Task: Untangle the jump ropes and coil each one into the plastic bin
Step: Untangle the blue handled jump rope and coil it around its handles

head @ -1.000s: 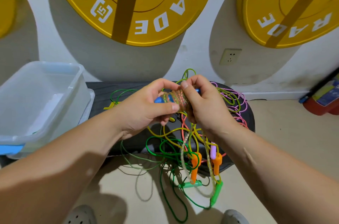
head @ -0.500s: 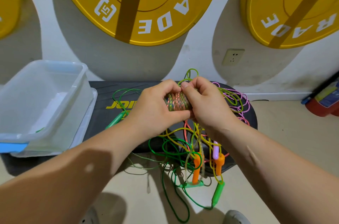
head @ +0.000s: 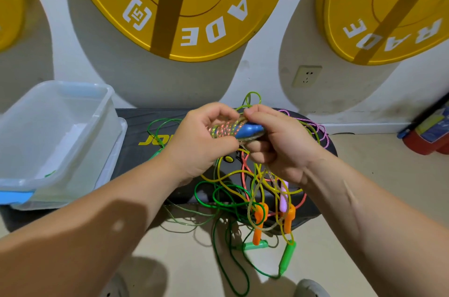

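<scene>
My left hand (head: 196,143) and my right hand (head: 279,143) hold between them a multicoloured rope coil (head: 224,130) wound round blue handles (head: 250,130). The left fingers curl round the coil's left end; the right thumb and fingers pinch its right end. Below hangs a tangle of green, yellow and pink ropes (head: 233,189) with orange handles (head: 260,223), a purple handle (head: 283,197) and green handles (head: 288,256). A clear plastic bin (head: 60,141) stands at the left.
The tangle lies on a black step platform (head: 136,141) and spills over its front edge onto the beige floor. Yellow weight plates (head: 184,5) hang on the wall behind. A red object (head: 427,138) sits at the far right. My shoes show at the bottom edge.
The coil has turned between my hands, so the blue handle end now shows at the right. My right hand's grip has shifted along the coil; the hanging ropes swung slightly.
</scene>
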